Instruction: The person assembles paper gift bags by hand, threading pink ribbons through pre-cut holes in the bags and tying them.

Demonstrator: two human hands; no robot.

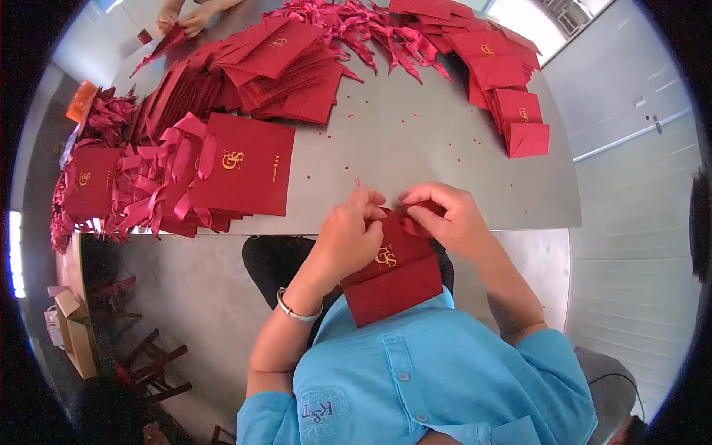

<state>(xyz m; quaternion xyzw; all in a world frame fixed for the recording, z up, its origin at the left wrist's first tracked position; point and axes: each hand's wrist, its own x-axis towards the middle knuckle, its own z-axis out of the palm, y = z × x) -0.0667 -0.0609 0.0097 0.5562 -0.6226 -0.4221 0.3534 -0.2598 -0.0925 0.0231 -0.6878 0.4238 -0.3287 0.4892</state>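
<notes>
A dark red paper bag (397, 256) with gold lettering and a folded-up bottom flap lies over my lap, its top at the table's front edge. My left hand (354, 231) is closed on the bag's upper left corner, and a small pink tip sticks up above its fingers. On the other side, my right hand (451, 219) pinches a red ribbon (415, 222) at the bag's top. The ribbon's run between my fingers is partly hidden by them.
Bags with pink ribbon handles (248, 163) lie at the table's left. Behind them are stacked flat bags (289, 59), with loose ribbons (371, 22) at the back. More folded bags (512, 81) line the right. Another person's hands (194, 21) hold a red piece at the far left.
</notes>
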